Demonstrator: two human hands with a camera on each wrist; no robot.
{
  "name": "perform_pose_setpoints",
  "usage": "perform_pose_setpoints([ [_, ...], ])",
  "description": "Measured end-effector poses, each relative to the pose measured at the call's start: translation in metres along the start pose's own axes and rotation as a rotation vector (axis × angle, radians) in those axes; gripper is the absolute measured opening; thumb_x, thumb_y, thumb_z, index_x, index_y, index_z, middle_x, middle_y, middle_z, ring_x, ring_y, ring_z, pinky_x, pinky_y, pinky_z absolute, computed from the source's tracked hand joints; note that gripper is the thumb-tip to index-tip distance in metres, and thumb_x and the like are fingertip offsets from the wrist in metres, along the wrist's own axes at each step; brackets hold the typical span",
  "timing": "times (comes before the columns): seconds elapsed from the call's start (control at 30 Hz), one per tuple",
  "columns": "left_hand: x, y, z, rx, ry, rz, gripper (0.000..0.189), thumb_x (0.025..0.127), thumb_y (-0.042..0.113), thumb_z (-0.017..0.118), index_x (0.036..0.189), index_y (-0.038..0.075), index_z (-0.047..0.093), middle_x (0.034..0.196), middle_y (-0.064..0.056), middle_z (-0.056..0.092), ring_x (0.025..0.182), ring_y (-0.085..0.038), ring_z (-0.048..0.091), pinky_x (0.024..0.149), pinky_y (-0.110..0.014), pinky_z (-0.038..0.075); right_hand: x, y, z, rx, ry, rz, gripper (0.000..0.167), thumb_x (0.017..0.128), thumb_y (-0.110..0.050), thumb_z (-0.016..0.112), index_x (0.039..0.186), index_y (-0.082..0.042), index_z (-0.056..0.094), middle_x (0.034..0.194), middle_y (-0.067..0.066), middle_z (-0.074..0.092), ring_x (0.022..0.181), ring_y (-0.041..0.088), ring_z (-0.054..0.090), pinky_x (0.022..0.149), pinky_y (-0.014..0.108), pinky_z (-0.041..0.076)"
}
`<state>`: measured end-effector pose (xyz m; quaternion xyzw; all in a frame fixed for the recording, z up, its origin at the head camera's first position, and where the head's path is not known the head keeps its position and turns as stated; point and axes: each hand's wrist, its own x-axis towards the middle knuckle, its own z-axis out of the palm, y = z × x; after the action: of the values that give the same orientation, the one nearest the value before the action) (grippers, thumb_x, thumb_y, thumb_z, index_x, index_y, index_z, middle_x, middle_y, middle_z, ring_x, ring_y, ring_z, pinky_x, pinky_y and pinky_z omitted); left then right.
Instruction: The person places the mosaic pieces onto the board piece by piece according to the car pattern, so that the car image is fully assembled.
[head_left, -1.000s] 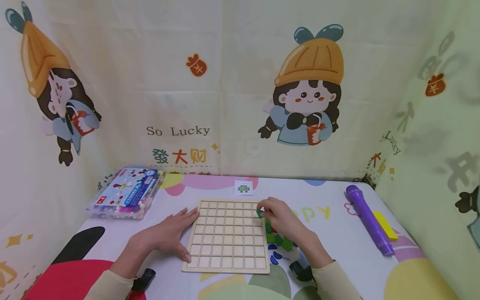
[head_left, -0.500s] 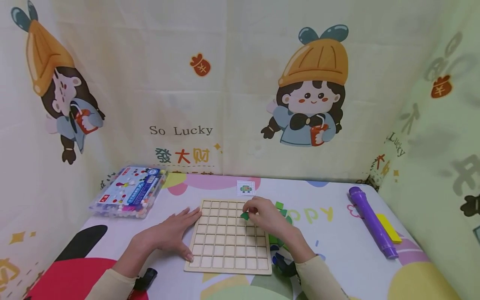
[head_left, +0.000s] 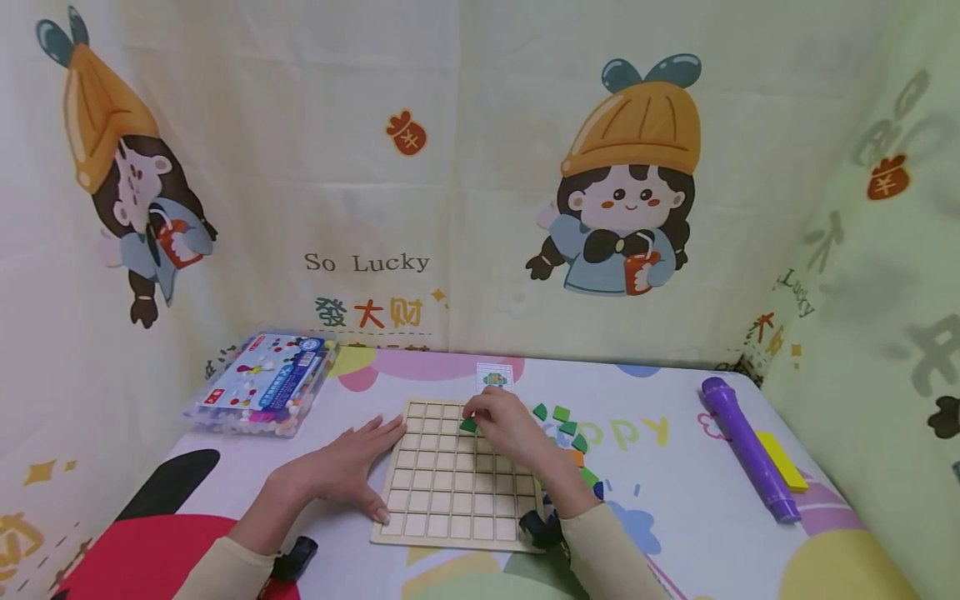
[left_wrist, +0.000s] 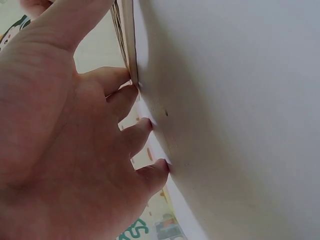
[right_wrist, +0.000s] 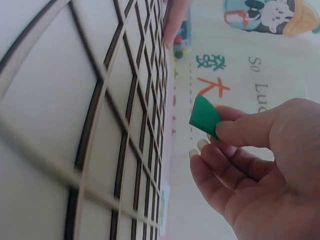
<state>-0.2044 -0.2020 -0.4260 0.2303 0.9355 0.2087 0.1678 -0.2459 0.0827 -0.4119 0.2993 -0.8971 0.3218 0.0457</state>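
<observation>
The right hand [head_left: 506,425] pinches a green piece [right_wrist: 205,116] with one curved edge between thumb and forefinger, its other fingers loosely bent; in the right wrist view the piece is clear of the grid. The left hand [head_left: 345,467] is spread flat-fingered along the left side of the wooden grid board [head_left: 450,482], its thumb at the near left corner, and grips nothing. The held piece is over the far part of the board. Every cell in plain view is bare, so the filling looks barely begun, if at all; cells beneath the right hand and forearm are hidden. Right of the board lie loose green pieces [head_left: 561,413], an orange piece [head_left: 576,457] and a blue piece [head_left: 598,490], none set in a cell. Beyond the far edge lies a small card [head_left: 495,377] with a gridded picture. At far left a clear box [head_left: 266,375] with a printed label holds many small coloured bits, too small to tell apart. At right, a purple rod [head_left: 750,450] lies beside a yellow block [head_left: 783,462]
</observation>
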Motion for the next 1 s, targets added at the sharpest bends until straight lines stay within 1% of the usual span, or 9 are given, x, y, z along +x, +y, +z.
perform_pose_setpoints([
  [0.07, 0.000, 0.000, 0.000, -0.004, -0.003, -0.003, 0.128, 0.059, 0.061, 0.087, 0.158, 0.011, 0.024, 0.168, -0.008, 0.018, 0.154, -0.042, 0.010, 0.119, -0.069, 0.013, 0.004, -0.002, 0.004, 0.000, 0.008, 0.006, 0.024, 0.095, 0.003, 0.054, 0.096, -0.007, 0.076, 0.085, 0.002, 0.062, 0.075, 0.011, 0.051, 0.068, 0.023, 0.048],
  [0.17, 0.001, 0.000, 0.001, -0.007, -0.003, -0.005, 0.127, 0.059, 0.061, 0.087, 0.158, 0.011, 0.025, 0.168, -0.007, 0.018, 0.154, -0.042, 0.010, 0.119, -0.069, 0.013, 0.009, -0.005, 0.009, 0.004, -0.001, 0.021, 0.024, 0.095, 0.003, 0.054, 0.096, -0.007, 0.076, 0.085, 0.002, 0.063, 0.076, 0.012, 0.052, 0.069, 0.023, 0.048],
  [0.37, 0.001, 0.001, 0.001, -0.006, -0.001, 0.004, 0.127, 0.060, 0.061, 0.086, 0.158, 0.010, 0.024, 0.168, -0.009, 0.018, 0.154, -0.043, 0.009, 0.119, -0.070, 0.013, 0.015, -0.010, 0.021, 0.007, -0.082, 0.044, 0.023, 0.095, 0.001, 0.056, 0.097, -0.008, 0.077, 0.086, 0.001, 0.064, 0.076, 0.010, 0.053, 0.070, 0.022, 0.049],
  [0.43, 0.000, 0.001, 0.001, -0.004, 0.000, 0.004, 0.127, 0.060, 0.061, 0.086, 0.158, 0.010, 0.024, 0.168, -0.008, 0.018, 0.154, -0.043, 0.009, 0.119, -0.070, 0.013, 0.015, -0.011, 0.024, -0.010, -0.102, 0.052, 0.023, 0.094, 0.001, 0.057, 0.096, -0.010, 0.077, 0.086, 0.000, 0.064, 0.075, 0.009, 0.053, 0.069, 0.021, 0.048],
  [0.53, 0.000, 0.001, 0.000, 0.003, -0.001, -0.005, 0.127, 0.060, 0.062, 0.086, 0.158, 0.012, 0.024, 0.168, -0.006, 0.018, 0.155, -0.041, 0.009, 0.119, -0.069, 0.013, 0.015, -0.012, 0.027, -0.043, -0.111, 0.048, 0.024, 0.094, 0.001, 0.058, 0.094, -0.011, 0.078, 0.086, 0.000, 0.066, 0.075, 0.008, 0.052, 0.070, 0.020, 0.048],
  [0.67, -0.001, 0.001, 0.000, 0.007, -0.001, -0.017, 0.126, 0.059, 0.062, 0.086, 0.159, 0.013, 0.024, 0.168, -0.004, 0.018, 0.155, -0.040, 0.009, 0.120, -0.068, 0.013, 0.015, -0.014, 0.030, -0.070, -0.102, 0.003, 0.020, 0.093, 0.001, 0.060, 0.090, -0.010, 0.077, 0.084, 0.001, 0.068, 0.075, 0.008, 0.054, 0.069, 0.020, 0.049],
  [0.8, 0.000, 0.002, 0.000, -0.003, 0.001, -0.011, 0.126, 0.060, 0.061, 0.086, 0.158, 0.011, 0.025, 0.168, -0.007, 0.018, 0.154, -0.042, 0.009, 0.119, -0.069, 0.012, 0.014, -0.015, 0.030, -0.102, -0.086, -0.027, 0.017, 0.092, 0.001, 0.063, 0.088, -0.008, 0.077, 0.083, 0.002, 0.068, 0.075, 0.008, 0.056, 0.069, 0.020, 0.051],
  [0.9, 0.000, 0.002, 0.000, -0.001, 0.004, -0.011, 0.127, 0.059, 0.061, 0.086, 0.158, 0.011, 0.025, 0.168, -0.008, 0.019, 0.154, -0.043, 0.010, 0.119, -0.070, 0.013, 0.011, -0.015, 0.031, -0.122, -0.100, -0.003, 0.017, 0.091, -0.001, 0.065, 0.091, -0.009, 0.079, 0.085, 0.000, 0.066, 0.073, 0.007, 0.054, 0.067, 0.018, 0.048],
  [1.0, 0.000, 0.001, 0.000, 0.009, 0.005, -0.016, 0.127, 0.059, 0.063, 0.086, 0.158, 0.012, 0.025, 0.168, -0.006, 0.019, 0.154, -0.042, 0.010, 0.119, -0.070, 0.013, 0.009, -0.015, 0.031, -0.133, -0.132, 0.027, 0.019, 0.089, 0.000, 0.066, 0.095, -0.011, 0.081, 0.086, 0.000, 0.063, 0.072, 0.005, 0.051, 0.063, 0.016, 0.044],
])
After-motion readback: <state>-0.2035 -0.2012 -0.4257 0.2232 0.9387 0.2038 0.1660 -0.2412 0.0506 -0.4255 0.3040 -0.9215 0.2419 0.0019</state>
